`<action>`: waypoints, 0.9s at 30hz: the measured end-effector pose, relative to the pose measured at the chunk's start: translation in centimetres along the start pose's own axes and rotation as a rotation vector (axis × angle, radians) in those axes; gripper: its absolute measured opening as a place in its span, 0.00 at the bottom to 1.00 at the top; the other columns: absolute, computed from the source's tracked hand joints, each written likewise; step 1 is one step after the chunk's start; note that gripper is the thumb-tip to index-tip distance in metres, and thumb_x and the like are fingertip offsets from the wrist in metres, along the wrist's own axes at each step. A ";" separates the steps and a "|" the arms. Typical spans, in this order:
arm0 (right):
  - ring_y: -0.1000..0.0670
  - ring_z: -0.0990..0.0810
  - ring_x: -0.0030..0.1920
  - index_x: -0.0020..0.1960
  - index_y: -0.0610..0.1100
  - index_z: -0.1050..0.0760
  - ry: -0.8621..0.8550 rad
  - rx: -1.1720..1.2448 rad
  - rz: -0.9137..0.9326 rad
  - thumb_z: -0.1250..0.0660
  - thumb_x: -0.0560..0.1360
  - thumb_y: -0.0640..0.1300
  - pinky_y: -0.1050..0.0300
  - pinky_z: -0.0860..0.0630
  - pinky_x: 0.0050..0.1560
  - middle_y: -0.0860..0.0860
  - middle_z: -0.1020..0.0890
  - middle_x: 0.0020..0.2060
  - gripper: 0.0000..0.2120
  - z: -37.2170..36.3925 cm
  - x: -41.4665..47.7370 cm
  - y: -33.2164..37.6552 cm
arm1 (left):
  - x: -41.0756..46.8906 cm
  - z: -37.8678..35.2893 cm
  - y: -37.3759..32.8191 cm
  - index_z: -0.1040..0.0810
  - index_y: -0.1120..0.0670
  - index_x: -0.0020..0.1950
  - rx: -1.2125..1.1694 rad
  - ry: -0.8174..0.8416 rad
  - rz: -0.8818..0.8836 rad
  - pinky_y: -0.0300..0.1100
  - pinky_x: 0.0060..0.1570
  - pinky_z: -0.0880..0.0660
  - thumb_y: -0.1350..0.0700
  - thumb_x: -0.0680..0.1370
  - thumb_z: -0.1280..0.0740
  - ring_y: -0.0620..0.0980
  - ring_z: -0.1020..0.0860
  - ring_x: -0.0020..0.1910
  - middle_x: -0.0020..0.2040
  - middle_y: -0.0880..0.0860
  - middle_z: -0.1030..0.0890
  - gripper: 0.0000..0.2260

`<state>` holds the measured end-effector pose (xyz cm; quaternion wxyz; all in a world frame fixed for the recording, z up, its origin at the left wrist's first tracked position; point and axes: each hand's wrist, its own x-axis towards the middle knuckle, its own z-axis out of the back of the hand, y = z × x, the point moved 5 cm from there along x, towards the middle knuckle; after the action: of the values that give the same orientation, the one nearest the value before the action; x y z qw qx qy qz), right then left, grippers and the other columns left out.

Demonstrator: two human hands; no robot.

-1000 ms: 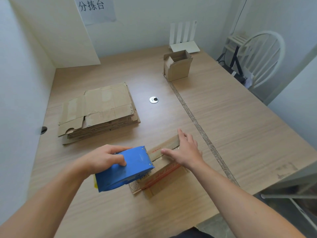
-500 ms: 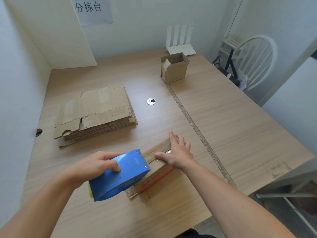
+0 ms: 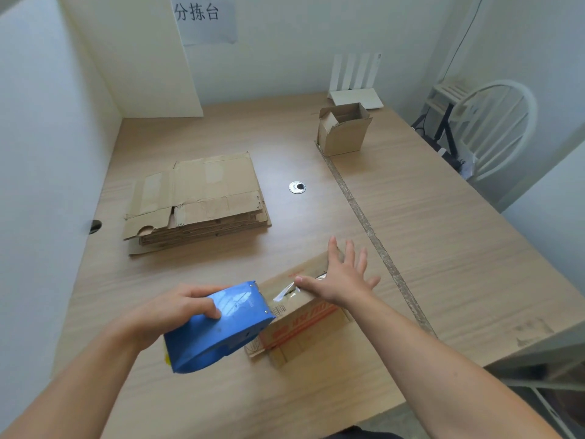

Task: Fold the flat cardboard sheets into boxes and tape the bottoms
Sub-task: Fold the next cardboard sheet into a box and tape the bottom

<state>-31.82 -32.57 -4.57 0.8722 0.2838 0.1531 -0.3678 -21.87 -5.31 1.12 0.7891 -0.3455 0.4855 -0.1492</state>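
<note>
Centrally wood table (image 3: 443, 248), cardboard stack (image 3: 205, 191); white walls (image 3: 285, 58).

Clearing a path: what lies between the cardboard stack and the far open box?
A round metal disc set in the table, per the head view.

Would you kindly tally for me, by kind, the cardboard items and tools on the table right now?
Folded boxes: 2, the near box under the right hand and the far box, open-topped.
Stack of flat sheets: 1
Blue tape dispenser: 1, held by the left hand.
Total: 4
</note>
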 end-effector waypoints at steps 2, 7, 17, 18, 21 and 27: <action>0.42 0.75 0.75 0.78 0.60 0.67 -0.083 -0.101 0.055 0.37 0.65 0.78 0.23 0.60 0.69 0.51 0.69 0.78 0.56 0.1 -0.2 0.6 | 0.0 0.1 0.1 0.18 0.33 0.53 -0.016 -0.005 0.006 0.39 0.44 0.26 0.50 0.63 0.33 0.50 0.16 0.46 0.50 0.47 0.14 0.21; 0.43 0.55 0.79 0.81 0.55 0.52 -0.288 -0.289 0.458 0.45 0.78 0.67 0.43 0.58 0.77 0.48 0.51 0.80 0.36 -1.2 -1.5 2.9 | -0.5 0.9 -0.1 0.17 0.34 0.54 -0.042 0.001 -0.012 0.40 0.43 0.27 0.50 0.62 0.33 0.50 0.17 0.45 0.51 0.49 0.14 0.22; 0.55 0.62 0.79 0.80 0.60 0.50 -0.045 -0.149 0.442 0.54 0.84 0.60 0.50 0.66 0.76 0.55 0.52 0.80 0.25 -2.0 -0.9 2.1 | -2.3 2.2 -3.5 0.19 0.40 0.61 -0.042 0.077 -0.164 0.44 0.48 0.25 0.54 0.66 0.34 0.55 0.17 0.51 0.55 0.52 0.15 0.24; 0.55 0.62 0.79 0.80 0.60 0.50 -0.037 -0.154 0.443 0.54 0.84 0.60 0.50 0.66 0.76 0.55 0.52 0.81 0.24 -2.0 -1.1 2.1 | -2.2 2.2 -3.3 0.18 0.40 0.60 -0.022 0.078 -0.147 0.44 0.48 0.25 0.54 0.66 0.34 0.56 0.17 0.51 0.55 0.52 0.15 0.23; 0.54 0.64 0.79 0.79 0.63 0.52 -0.035 -0.219 0.442 0.54 0.84 0.60 0.50 0.67 0.76 0.55 0.55 0.81 0.24 -2.0 -1.3 2.2 | -1.6 1.8 -1.4 0.17 0.37 0.56 0.018 0.067 -0.075 0.42 0.47 0.26 0.52 0.65 0.34 0.55 0.17 0.52 0.53 0.50 0.14 0.22; 0.52 0.66 0.78 0.77 0.68 0.55 -0.074 -0.345 0.423 0.53 0.82 0.62 0.46 0.66 0.77 0.54 0.56 0.81 0.25 -2.8 -1.6 2.4 | -0.5 0.9 1.2 0.18 0.35 0.58 0.044 0.052 -0.010 0.42 0.48 0.25 0.50 0.65 0.34 0.53 0.16 0.51 0.52 0.48 0.14 0.22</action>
<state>-31.35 -28.60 -5.15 0.9700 0.1431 0.1190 -0.1563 -21.47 -3.84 0.86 0.7829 -0.3263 0.5007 -0.1730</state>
